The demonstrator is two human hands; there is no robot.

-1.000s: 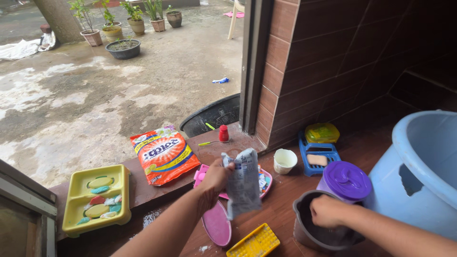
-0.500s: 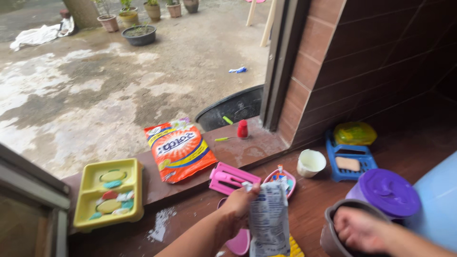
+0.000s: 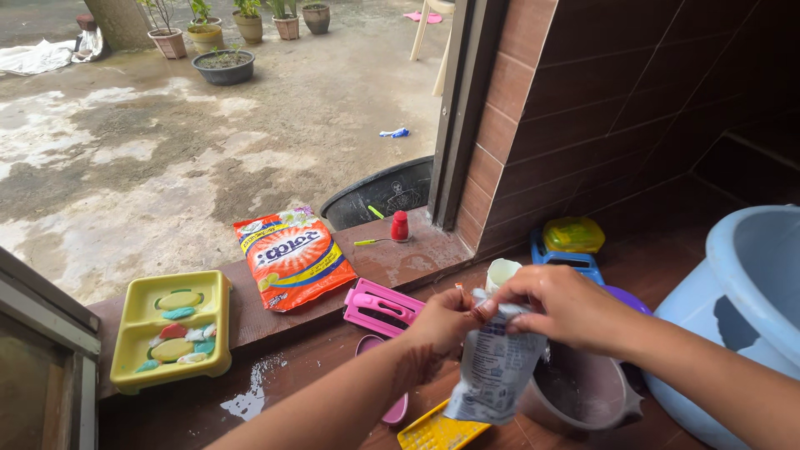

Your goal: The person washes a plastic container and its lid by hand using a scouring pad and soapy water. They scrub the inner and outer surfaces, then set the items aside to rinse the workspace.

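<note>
Up from the grey bucket comes my right hand (image 3: 560, 308), now pinching the top edge of the white-and-blue plastic sachet (image 3: 495, 367) opposite my left hand (image 3: 442, 321), which grips the same edge. That pouch hangs between both closed hands, just above the grey plastic bucket (image 3: 583, 392) and a yellow slotted soap tray (image 3: 439, 431). Tearing it open looks like the step in hand; next, I judge, a firm pull apart. A pink soap dish (image 3: 382, 306) lies beyond on the wooden floor.
</note>
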